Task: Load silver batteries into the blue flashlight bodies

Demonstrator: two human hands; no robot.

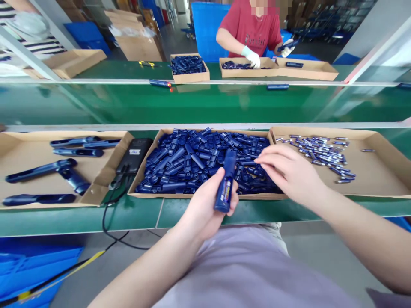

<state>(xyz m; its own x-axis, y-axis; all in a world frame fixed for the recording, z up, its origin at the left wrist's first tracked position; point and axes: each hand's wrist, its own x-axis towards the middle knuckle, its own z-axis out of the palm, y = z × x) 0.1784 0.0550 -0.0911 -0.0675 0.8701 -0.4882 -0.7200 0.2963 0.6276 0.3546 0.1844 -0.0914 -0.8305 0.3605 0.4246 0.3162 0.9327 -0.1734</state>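
Note:
My left hand is closed around a dark blue plastic housing, held tilted over the front edge of the middle cardboard box. An opening in its lower part shows something shiny and multicoloured inside. To its right, my right hand has its fingertips drawn together above the same box; what they pinch, if anything, is too small to make out. Beneath both hands lies a heap of small dark blue plastic pieces. Small blue-and-silver cylinders lie in the box beyond my right hand.
A left cardboard box holds several long blue housings. Between boxes lies a black device with cables. Across the green belt, carrying blue housings, a gloved person works at boxes. Another person's striped sleeve shows upper left.

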